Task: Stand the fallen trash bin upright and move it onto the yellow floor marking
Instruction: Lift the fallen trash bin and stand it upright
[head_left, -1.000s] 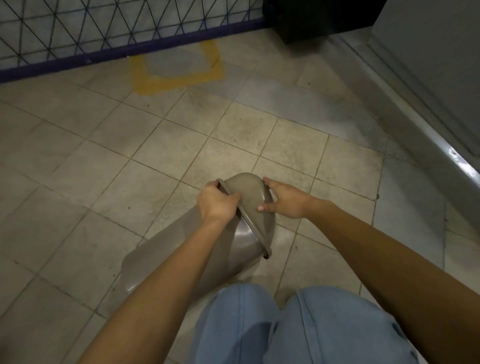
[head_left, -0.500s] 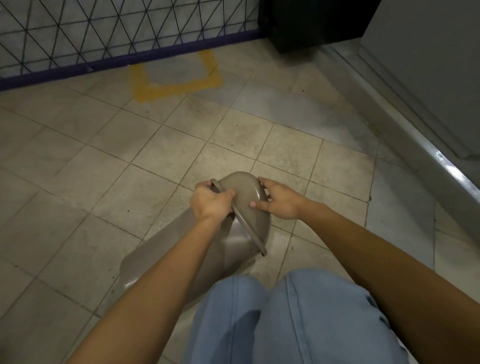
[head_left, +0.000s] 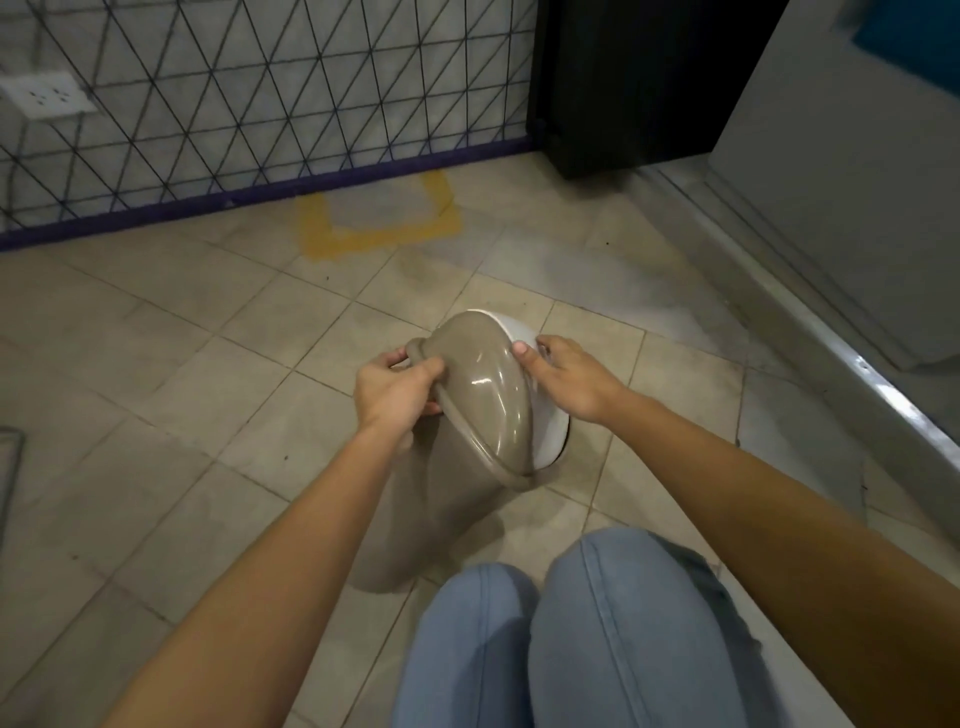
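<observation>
A taupe plastic trash bin (head_left: 441, 519) with a domed lid (head_left: 483, 379) is tilted up on the tiled floor, its top raised and its base near my knees. A white part of the lid (head_left: 545, 431) shows on its right side. My left hand (head_left: 392, 387) grips the lid's rim on the left. My right hand (head_left: 569, 376) presses against the lid's right side with fingers curled on it. The yellow floor marking (head_left: 379, 236), a painted outline, lies farther ahead by the fence.
A black wire mesh fence with a purple base rail (head_left: 260, 192) runs along the back. A dark cabinet (head_left: 623, 83) stands at the back right. A grey raised ledge (head_left: 831, 332) borders the right side. My knees in blue jeans (head_left: 571, 634) are below the bin.
The bin's top has risen from nearly lying flat to a steep tilt, and the white side of the lid has come into view. Both hands stayed on the lid.
</observation>
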